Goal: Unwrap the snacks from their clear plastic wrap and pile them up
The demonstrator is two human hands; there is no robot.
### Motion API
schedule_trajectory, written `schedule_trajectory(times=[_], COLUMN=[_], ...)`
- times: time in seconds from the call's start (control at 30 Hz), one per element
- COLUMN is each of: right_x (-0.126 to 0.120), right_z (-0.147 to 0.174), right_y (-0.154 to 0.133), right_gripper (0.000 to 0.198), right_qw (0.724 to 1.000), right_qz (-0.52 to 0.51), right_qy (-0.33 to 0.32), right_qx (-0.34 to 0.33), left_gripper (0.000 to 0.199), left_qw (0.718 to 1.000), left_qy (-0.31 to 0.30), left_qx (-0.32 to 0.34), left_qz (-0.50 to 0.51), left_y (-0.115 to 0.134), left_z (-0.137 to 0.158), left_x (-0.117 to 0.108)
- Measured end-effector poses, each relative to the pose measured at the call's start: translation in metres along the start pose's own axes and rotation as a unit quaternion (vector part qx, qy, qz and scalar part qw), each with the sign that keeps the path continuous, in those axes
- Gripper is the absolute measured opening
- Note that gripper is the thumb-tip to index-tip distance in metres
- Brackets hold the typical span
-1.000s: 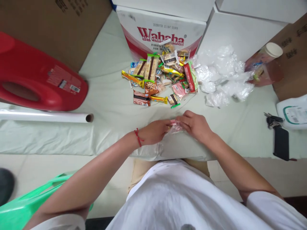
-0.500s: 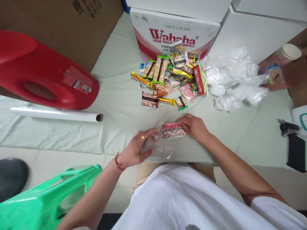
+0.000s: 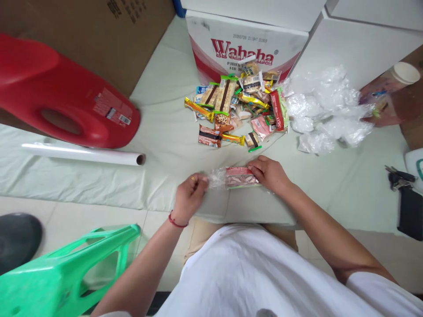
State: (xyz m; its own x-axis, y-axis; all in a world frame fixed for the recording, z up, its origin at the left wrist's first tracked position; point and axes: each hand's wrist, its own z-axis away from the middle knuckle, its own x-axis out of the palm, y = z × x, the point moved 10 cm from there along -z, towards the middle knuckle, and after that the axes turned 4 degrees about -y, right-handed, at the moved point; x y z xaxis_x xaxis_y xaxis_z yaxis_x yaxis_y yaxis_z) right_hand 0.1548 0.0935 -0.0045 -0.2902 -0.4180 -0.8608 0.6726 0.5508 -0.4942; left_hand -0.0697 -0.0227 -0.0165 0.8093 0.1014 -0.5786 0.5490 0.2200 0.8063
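A flat red-and-pink snack packet (image 3: pixel 242 177) lies near the table's front edge, inside a clear plastic bag (image 3: pixel 217 179). My left hand (image 3: pixel 191 196) is closed on the gathered left end of the bag, which is drawn out sideways. At the other end, my right hand (image 3: pixel 269 175) grips the packet's right side, thumb and fingers pressed on it through the plastic. Beyond the hands sits a heap of wrapped snacks (image 3: pixel 226 94), with bars and small packets in several colours.
Behind the snacks stands a white-and-red carton (image 3: pixel 246 39). Crumpled clear plastic bags (image 3: pixel 325 110) lie to its right. On the left are a red jug (image 3: pixel 82 97) and a white roll (image 3: pixel 82 154). A green stool (image 3: pixel 66 273) stands below, and a black phone (image 3: pixel 410 211) lies far right.
My left hand has closed from spread fingers onto the bag's loose end, which is now gathered and stretched leftward. My right hand stays on the packet.
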Motion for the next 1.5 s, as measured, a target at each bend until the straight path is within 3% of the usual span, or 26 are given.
schedule_trajectory(times=[0.07, 0.1, 0.2, 0.33, 0.43, 0.53, 0.6, 0.73, 0.93, 1.03, 1.13, 1.2, 1.27, 1.3, 1.37, 1.43, 1.5], right_x=[0.0, 0.0, 0.0, 0.002, -0.001, -0.005, -0.007, -0.006, -0.01, -0.041, -0.092, -0.121, -0.123, -0.11, -0.062, -0.019, 0.013], right_z=[-0.002, -0.002, -0.004, -0.004, -0.004, -0.007, -0.01, -0.014, 0.0, 0.007, 0.019, 0.033, 0.043, 0.045, 0.047, 0.045, 0.038], right_y=[0.0, 0.0, -0.001, -0.001, 0.0, 0.002, 0.008, 0.023, 0.046, 0.083, 0.106, 0.084, 0.031, -0.001, -0.065, -0.091, -0.092], right_gripper=[0.03, 0.03, 0.029, 0.029, 0.03, 0.027, 0.024, 0.032, 0.044, 0.033, 0.027, 0.027, 0.029, 0.029, 0.029, 0.032, 0.04], right_qw=[1.0, 1.0, 1.0, 1.0, 1.0, 0.996, 0.987, 0.962, 0.93, 0.962, 0.982, 0.975, 0.976, 0.983, 0.983, 0.977, 0.98], right_qz=[-0.007, -0.01, -0.017, -0.016, -0.021, -0.085, -0.149, -0.24, -0.271, -0.164, 0.005, 0.085, 0.094, 0.074, 0.046, 0.065, 0.083], right_qy=[-0.006, -0.009, -0.018, -0.019, -0.016, -0.033, -0.056, -0.111, -0.24, -0.193, -0.046, 0.08, 0.168, 0.167, 0.095, 0.053, 0.03], right_qx=[0.002, 0.002, 0.002, 0.005, 0.004, -0.001, 0.021, 0.074, 0.059, 0.097, 0.182, 0.189, 0.101, 0.025, -0.148, -0.194, -0.18], left_gripper=[0.029, 0.026, 0.012, 0.031, 0.046, 0.034, 0.028, 0.045, 0.057, 0.059, 0.064, 0.066, 0.067, 0.067, 0.067, 0.066, 0.063], left_qw=[0.995, 0.993, 0.986, 0.975, 0.976, 0.968, 0.968, 0.958, 0.941, 0.934, 0.933, 0.934, 0.937, 0.939, 0.945, 0.956, 0.964], left_qy=[0.009, 0.019, 0.102, 0.203, 0.159, 0.089, 0.063, 0.06, 0.074, 0.064, 0.059, 0.059, 0.057, 0.058, 0.064, 0.069, 0.064], left_qx=[-0.086, -0.097, -0.079, -0.062, 0.038, 0.09, 0.093, 0.076, 0.053, 0.043, 0.025, 0.016, 0.009, 0.004, -0.013, -0.024, -0.023], left_qz=[-0.042, -0.071, -0.104, -0.063, -0.144, -0.215, -0.226, -0.27, -0.326, -0.349, -0.354, -0.351, -0.345, -0.34, -0.32, -0.283, -0.257], left_y=[-0.017, -0.019, -0.013, -0.001, 0.031, 0.043, 0.039, 0.029, 0.03, 0.03, 0.029, 0.028, 0.028, 0.028, 0.027, 0.025, 0.025], left_z=[-0.007, -0.01, -0.012, -0.003, -0.01, -0.022, -0.031, -0.04, -0.04, -0.041, -0.042, -0.043, -0.044, -0.045, -0.044, -0.043, -0.04], left_x=[-0.008, -0.012, -0.026, -0.032, -0.009, 0.017, 0.024, 0.025, 0.027, 0.03, 0.031, 0.032, 0.032, 0.031, 0.026, 0.019, 0.015])
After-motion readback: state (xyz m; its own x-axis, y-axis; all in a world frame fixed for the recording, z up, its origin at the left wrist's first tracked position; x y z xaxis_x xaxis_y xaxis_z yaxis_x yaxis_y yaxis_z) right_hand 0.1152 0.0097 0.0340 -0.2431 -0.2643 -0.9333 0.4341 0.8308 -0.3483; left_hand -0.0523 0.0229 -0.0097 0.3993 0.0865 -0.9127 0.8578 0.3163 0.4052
